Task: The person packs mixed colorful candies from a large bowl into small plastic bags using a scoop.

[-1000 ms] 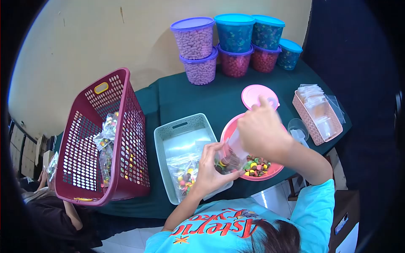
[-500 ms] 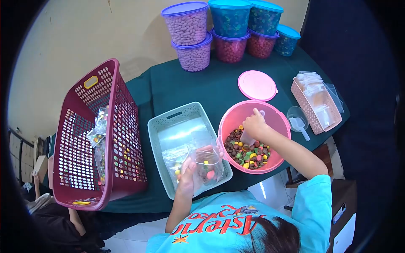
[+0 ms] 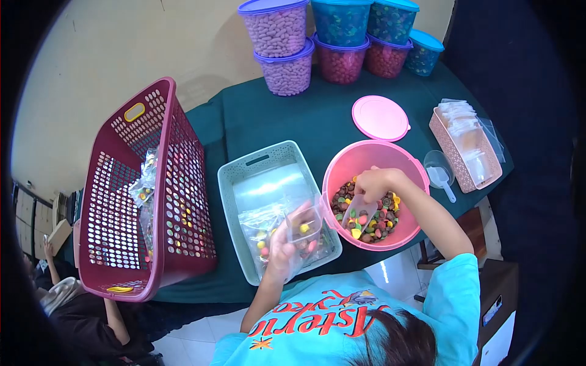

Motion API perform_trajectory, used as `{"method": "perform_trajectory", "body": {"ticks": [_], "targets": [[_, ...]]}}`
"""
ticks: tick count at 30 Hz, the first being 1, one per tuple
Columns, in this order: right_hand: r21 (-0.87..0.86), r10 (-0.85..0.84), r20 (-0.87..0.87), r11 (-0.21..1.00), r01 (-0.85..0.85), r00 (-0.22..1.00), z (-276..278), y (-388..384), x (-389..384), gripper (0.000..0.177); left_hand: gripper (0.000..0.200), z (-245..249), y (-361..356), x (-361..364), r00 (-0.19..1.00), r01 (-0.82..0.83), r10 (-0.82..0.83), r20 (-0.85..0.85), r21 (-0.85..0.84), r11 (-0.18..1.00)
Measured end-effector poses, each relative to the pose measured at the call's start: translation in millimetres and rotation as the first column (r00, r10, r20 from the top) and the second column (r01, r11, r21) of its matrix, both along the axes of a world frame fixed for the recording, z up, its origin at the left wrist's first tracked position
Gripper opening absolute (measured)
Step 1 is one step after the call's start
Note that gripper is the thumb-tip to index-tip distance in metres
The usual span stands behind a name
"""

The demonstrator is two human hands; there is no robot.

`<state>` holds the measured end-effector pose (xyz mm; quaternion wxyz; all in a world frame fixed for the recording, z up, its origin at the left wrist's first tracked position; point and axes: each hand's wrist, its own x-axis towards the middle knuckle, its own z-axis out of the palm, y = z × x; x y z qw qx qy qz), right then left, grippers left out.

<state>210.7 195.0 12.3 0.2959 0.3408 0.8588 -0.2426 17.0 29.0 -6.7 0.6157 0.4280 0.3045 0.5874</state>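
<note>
My left hand point(image 3: 281, 249) grips a clear plastic bag point(image 3: 309, 224) with a few colorful candies in it, its mouth spread toward the tub. Below it, the pale green basket point(image 3: 227, 201) contains more clear bags with candies point(image 3: 259, 227). My right hand point(image 3: 373, 183) reaches into the pink tub point(image 3: 345, 160), closed around a translucent scoop point(image 3: 359, 213). Several yellow, green, red and brown candies lie in the scoop. Loose candies point(image 3: 387, 221) of the same colors cover the tub's bottom.
A tall maroon basket point(image 3: 160, 256) with filled bags stands at left. Lidded tubs point(image 3: 342, 64) are stacked at the back, near a pink lid point(image 3: 379, 118). A pink box point(image 3: 487, 168) of clear bags and a round container with a white scoop point(image 3: 441, 178) are at right. Another person point(image 3: 91, 317) sits lower left.
My right hand has tilted the scoop and brought it toward the tub's left side, with candies now showing in it. My left hand's bag has turned toward the tub. The view has shifted slightly.
</note>
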Motion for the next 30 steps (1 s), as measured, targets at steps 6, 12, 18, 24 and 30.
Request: {"method": "perform_trajectory", "body": {"ticks": [6,12,18,24,30], "targets": [[-0.216,-0.128,-0.205,0.973,0.083,0.970,21.6,7.1,16.3,0.027,0.087,0.5,-3.9,3.1,0.923,-0.141,0.214,-0.319,0.237,0.961],[-0.179,-0.190,-0.387,0.975,0.128,0.902,77.2,4.8,24.9,0.028,0.085,15.3,4.9,13.4,0.673,-0.115,0.379,-0.635,0.416,0.902],[0.250,-0.053,-0.280,0.960,0.126,0.959,127.2,-9.8,1.5,0.022,0.085,20.0,16.7,28.3,0.568,-0.112,0.448,-0.690,0.474,0.873],[0.793,0.184,0.128,0.572,-0.212,0.975,138.0,-97.5,-51.0,0.018,0.078,20.1,18.6,35.5,0.505,-0.159,0.541,-0.673,0.544,0.824],[0.878,0.169,-0.004,0.472,-0.077,0.986,136.6,-107.1,-33.9,0.014,0.082,14.5,4.9,33.9,0.488,-0.198,0.576,-0.655,0.560,0.805]]}}
